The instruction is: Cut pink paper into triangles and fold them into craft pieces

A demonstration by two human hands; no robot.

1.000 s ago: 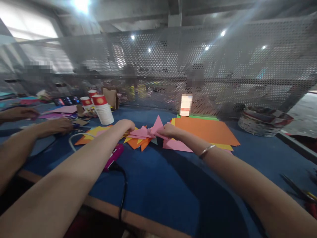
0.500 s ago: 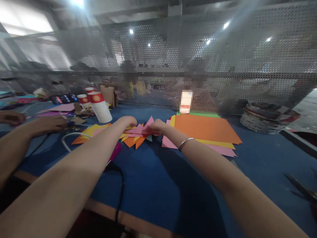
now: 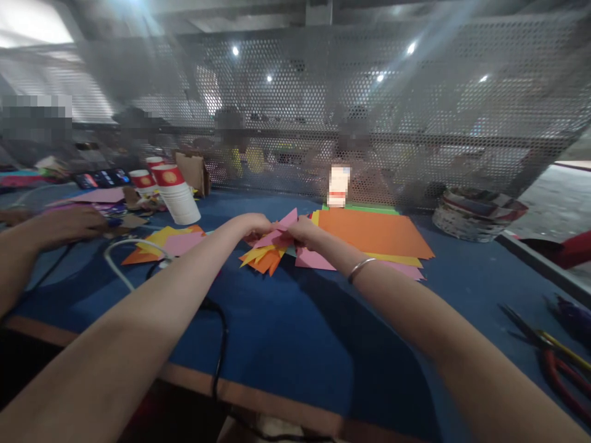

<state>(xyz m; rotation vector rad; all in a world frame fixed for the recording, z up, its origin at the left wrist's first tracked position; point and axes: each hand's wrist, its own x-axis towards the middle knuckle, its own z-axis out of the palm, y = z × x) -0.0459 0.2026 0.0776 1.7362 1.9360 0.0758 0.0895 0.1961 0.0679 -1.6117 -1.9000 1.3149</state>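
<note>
Near the middle of the blue table (image 3: 286, 344), just left of the stacked coloured sheets (image 3: 373, 231), pink paper (image 3: 285, 224) is raised at a slant between the two hands; the right hand (image 3: 303, 232) has its fingers closed together on the right part of the paper; the left hand (image 3: 258, 226) is curled at the left part, but its fingertips are hidden, so whether they are clamped on it I cannot tell. Just beneath and on the near side, yellow and orange pieces (image 3: 265, 261) spread their points toward the near edge; a loose pile of cut paper (image 3: 159, 237) lies farther left, beside a pale cable (image 3: 111, 252); stacked cups (image 3: 180, 200) lean on the far left, a woven basket (image 3: 475, 218) sits far right, and scissors (image 3: 549, 344) lie near right; another person's hand (image 3: 76, 224) rests at the left.

The pink paper looks very light and fairly stiff for its thinness; it would probably crease or tear under a hard pull, and smooth faces could slide over one another; a light pinch with thumb and forefinger close to a folded edge seems the surest hold, with the thin points left free, since they look the easiest to bend.
</note>
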